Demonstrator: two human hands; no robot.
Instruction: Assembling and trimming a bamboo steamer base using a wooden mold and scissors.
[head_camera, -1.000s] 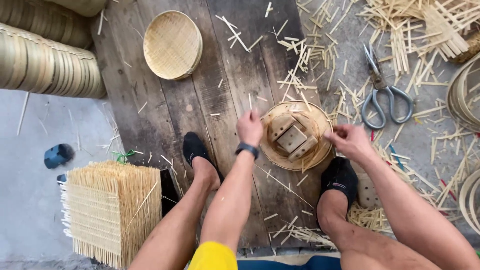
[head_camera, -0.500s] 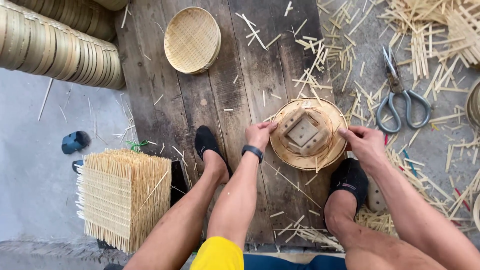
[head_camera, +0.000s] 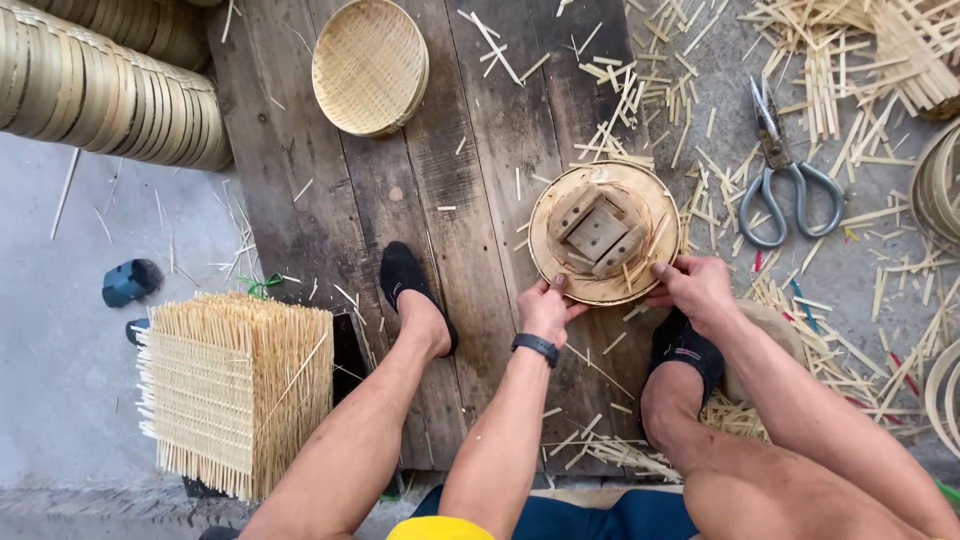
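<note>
Head view: a round bamboo tray (head_camera: 605, 232) is held on the wooden plank platform (head_camera: 440, 190), near its right edge and toward the near end. Blocks of wood are seen fixed in a square at the tray's centre. The left hand (head_camera: 545, 308) is closed on the tray's near rim, thumb on top; a dark band is worn on that wrist. The right hand (head_camera: 697, 288) is closed on the rim at the near right, fingertips pressed to the edge. Both feet, in black socks, are planted on the platform on either side of the left forearm.

A shallow woven basket (head_camera: 370, 65) is set at the far end of the platform, well apart from the tray. Metal shears (head_camera: 785, 175) are laid on the ground just beyond the platform's right edge, among scattered bamboo slivers (head_camera: 650, 90). A block of stacked woven mats (head_camera: 235, 385) is stood off the platform's near left corner. A row of stacked bamboo rims (head_camera: 90, 90) is laid past the far left corner.
</note>
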